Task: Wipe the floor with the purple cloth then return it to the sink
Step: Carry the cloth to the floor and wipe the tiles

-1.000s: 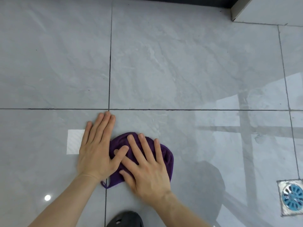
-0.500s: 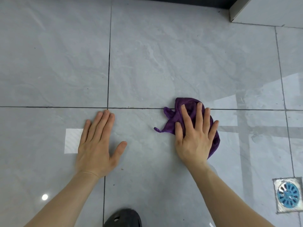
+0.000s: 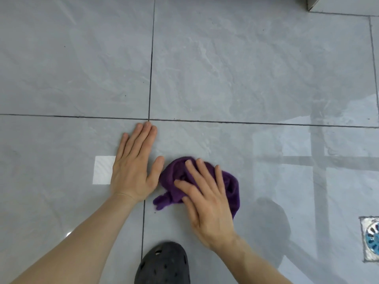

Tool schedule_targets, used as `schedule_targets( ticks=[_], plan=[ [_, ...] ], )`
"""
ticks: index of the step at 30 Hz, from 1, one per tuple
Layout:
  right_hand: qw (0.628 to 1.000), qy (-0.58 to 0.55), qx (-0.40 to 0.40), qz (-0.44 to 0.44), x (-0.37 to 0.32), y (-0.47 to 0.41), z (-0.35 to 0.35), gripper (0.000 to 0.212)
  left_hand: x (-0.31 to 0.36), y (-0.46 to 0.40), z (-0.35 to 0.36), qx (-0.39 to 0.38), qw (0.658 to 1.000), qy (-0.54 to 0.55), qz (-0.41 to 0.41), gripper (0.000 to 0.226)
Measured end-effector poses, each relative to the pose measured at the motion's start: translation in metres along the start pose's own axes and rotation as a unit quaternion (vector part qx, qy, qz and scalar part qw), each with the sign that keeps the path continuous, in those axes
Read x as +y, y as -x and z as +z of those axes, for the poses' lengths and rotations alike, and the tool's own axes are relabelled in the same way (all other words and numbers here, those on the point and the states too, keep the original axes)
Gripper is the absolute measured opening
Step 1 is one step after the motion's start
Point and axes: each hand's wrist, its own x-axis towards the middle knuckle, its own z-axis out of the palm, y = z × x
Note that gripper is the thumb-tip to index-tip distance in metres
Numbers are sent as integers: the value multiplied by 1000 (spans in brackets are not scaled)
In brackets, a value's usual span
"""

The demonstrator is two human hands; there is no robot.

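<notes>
The purple cloth (image 3: pixel 175 177) lies crumpled on the grey tiled floor (image 3: pixel 225 68), near the bottom middle of the view. My right hand (image 3: pixel 205 201) presses flat on top of the cloth, fingers spread and pointing up-left, covering its middle. My left hand (image 3: pixel 134 165) rests palm-down on the bare tile just left of the cloth, fingers together, thumb almost touching the cloth's edge; it holds nothing. No sink is in view.
A metal floor drain with a blue insert (image 3: pixel 372 239) sits at the right edge. The toe of a black perforated clog (image 3: pixel 164 264) shows at the bottom centre. A white wall or cabinet corner (image 3: pixel 313 4) stands at the top right. Dark grout lines cross the floor.
My right hand has dragged the cloth from the right, near the horizontal grout line, back down and left to beside my left hand. The left hand has stayed planted.
</notes>
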Motion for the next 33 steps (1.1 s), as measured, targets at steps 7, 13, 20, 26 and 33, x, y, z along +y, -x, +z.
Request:
schedule_targets(
  ticks=[7, 13, 20, 26, 33],
  plan=[
    [976, 90, -155, -127, -29, 18, 15, 43, 0, 0, -1, -6, 1000, -1, 1, 72],
    [971, 113, -168, -126, -34, -3, 35, 42, -19, 0, -5, -30, 999, -14, -5, 74],
    [968, 192, -107, -125, 1, -35, 9, 40, 10, -42, -8, -1, 1000, 11, -4, 73],
    [966, 217, -78, -120, 10, -32, 2, 40, 17, -40, -4, 6, 1000, 12, 7, 71],
    [974, 215, 65, 22, 69, -92, -42, 42, 11, -31, -6, 2, 1000, 3, 10, 73]
  ],
)
